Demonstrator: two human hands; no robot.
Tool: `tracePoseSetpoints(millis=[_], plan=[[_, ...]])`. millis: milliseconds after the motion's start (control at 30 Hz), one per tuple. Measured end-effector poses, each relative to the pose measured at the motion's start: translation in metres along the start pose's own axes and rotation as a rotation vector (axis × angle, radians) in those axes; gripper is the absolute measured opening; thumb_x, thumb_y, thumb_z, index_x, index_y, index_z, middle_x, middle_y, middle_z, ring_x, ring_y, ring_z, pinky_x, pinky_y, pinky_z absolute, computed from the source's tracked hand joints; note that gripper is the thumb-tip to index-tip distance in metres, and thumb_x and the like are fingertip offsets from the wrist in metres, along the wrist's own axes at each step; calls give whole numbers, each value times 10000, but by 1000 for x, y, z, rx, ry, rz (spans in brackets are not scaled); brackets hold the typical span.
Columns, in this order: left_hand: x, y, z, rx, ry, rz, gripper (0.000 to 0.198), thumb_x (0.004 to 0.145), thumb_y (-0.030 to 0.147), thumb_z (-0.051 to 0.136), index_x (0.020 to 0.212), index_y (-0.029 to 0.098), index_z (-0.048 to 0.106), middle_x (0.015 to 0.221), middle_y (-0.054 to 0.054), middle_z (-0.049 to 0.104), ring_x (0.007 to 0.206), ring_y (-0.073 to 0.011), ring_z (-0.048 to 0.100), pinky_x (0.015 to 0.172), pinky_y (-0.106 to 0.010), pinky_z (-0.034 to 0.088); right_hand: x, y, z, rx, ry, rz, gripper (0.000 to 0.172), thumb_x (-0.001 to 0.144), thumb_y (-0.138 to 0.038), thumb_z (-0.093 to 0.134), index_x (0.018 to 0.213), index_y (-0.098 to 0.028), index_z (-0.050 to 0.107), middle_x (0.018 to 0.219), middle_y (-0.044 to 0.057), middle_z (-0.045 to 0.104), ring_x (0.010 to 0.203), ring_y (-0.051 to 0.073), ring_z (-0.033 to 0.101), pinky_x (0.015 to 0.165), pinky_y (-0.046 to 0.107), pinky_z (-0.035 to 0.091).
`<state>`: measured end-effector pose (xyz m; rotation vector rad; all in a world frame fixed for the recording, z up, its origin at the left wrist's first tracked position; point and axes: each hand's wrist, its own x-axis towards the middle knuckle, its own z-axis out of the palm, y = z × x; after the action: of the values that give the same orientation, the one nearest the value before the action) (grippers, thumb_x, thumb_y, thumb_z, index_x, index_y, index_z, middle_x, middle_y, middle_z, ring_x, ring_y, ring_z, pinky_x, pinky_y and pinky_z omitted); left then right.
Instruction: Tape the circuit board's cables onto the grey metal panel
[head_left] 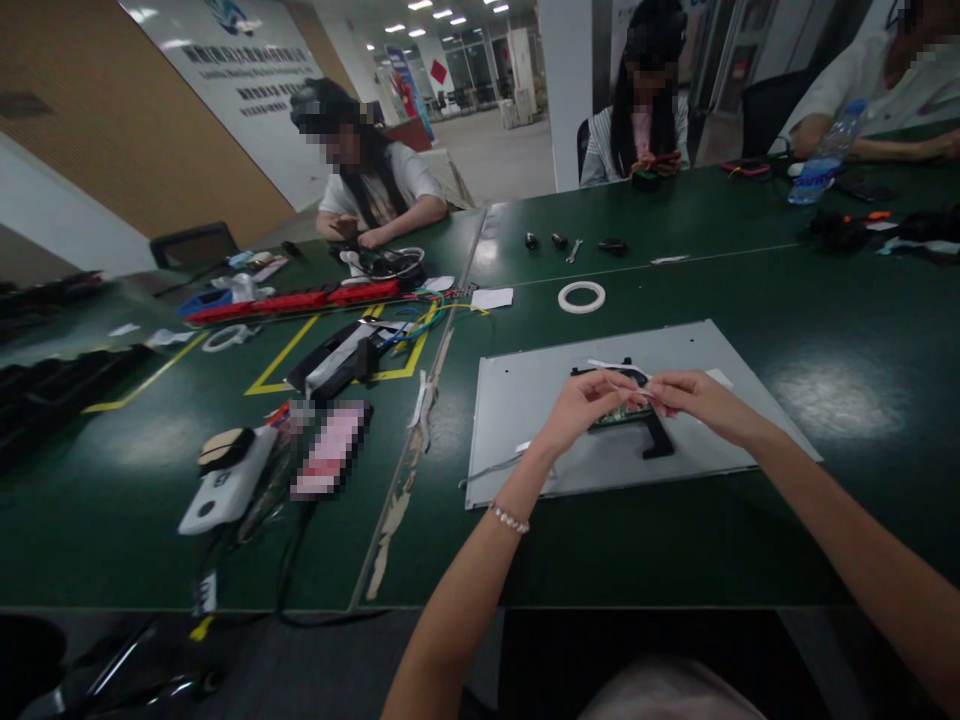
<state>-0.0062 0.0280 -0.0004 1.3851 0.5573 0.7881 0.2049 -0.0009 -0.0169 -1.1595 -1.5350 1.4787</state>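
My left hand (583,402) and my right hand (686,392) meet over a grey-white panel (517,400) on the table. Both sets of fingertips pinch a thin white strip (636,390), whose exact kind is too small to make out. Just beneath them lies a green circuit board (616,416), partly covered by my fingers. A black bracket (658,440) sticks out from around the board onto the panel. Near my left wrist, a thin grey tool or wire (491,468) rests across the panel's edge.
Beyond the panel lie a white tape roll (581,297), a small wrench (574,250) and several dark small parts. To the left are a phone (330,450), a white device (225,485), a black pouch (337,360) and red strips (300,300). Several people sit across the table.
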Motion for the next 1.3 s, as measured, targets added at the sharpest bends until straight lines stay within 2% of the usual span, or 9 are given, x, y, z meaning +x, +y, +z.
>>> tracePoseSetpoints(millis=[67, 133, 233, 367, 533, 633, 800, 967, 1300], plan=[[0, -1, 0, 19, -25, -6, 269, 796, 328, 679, 956, 114, 640, 870, -83, 703, 814, -142, 665, 795, -284, 496, 0, 0, -5, -58, 46, 22, 417, 780, -538, 635, 858, -128, 619, 756, 24, 551, 672, 94, 456, 632, 228, 368], [0, -2, 2, 61, -25, -14, 263, 809, 330, 659, 947, 107, 633, 863, -87, 698, 776, -132, 660, 769, -281, 508, -1, -2, -9, -91, 58, 51, 424, 769, -538, 643, 875, -127, 635, 769, 20, 550, 667, 84, 439, 626, 220, 345], [1, -7, 6, 156, 31, -9, 225, 844, 309, 598, 950, 110, 604, 782, -66, 686, 644, -100, 629, 685, -263, 521, -4, -7, -13, -164, 13, 96, 411, 776, -529, 632, 886, -133, 650, 751, 12, 548, 660, 79, 437, 607, 215, 324], [-2, -11, 10, 398, 54, -24, 258, 814, 176, 566, 1069, 143, 540, 770, -29, 693, 570, -79, 605, 624, -228, 507, -7, -9, -22, -272, -55, 215, 367, 783, -482, 611, 935, -152, 668, 771, 17, 584, 681, 87, 482, 578, 208, 315], [-8, -13, 23, 621, 13, -98, 126, 835, 178, 506, 922, 145, 591, 826, -29, 708, 519, -63, 573, 549, -190, 469, -8, -4, -32, -360, -100, 301, 371, 762, -473, 608, 904, -140, 690, 795, 48, 635, 702, 106, 539, 577, 208, 344], [-9, -15, 33, 690, 44, -137, 140, 856, 213, 499, 857, 137, 617, 801, -34, 709, 515, -71, 572, 548, -193, 460, -7, 0, -32, -418, -106, 300, 363, 747, -475, 621, 864, -141, 700, 750, 42, 636, 676, 108, 546, 565, 211, 350], [-10, -18, 39, 800, 98, -138, 136, 839, 199, 530, 802, 136, 645, 710, -35, 696, 649, -128, 627, 648, -229, 471, -5, 8, -33, -459, -126, 287, 341, 731, -470, 636, 801, -142, 701, 715, 35, 636, 652, 106, 560, 571, 212, 371], [-12, -22, 40, 924, 135, -116, 153, 825, 209, 524, 776, 138, 650, 697, -40, 675, 643, -146, 611, 609, -232, 435, -4, 14, -37, -522, -148, 323, 381, 736, -507, 619, 800, -141, 704, 703, 48, 642, 643, 119, 578, 547, 215, 371], [-11, -32, 43, 1080, 113, -149, 149, 806, 184, 531, 782, 133, 668, 691, -55, 663, 614, -153, 594, 614, -259, 448, -1, 21, -36, -587, -188, 284, 358, 788, -454, 545, 786, -131, 697, 700, 58, 650, 643, 148, 599, 611, 249, 433]])
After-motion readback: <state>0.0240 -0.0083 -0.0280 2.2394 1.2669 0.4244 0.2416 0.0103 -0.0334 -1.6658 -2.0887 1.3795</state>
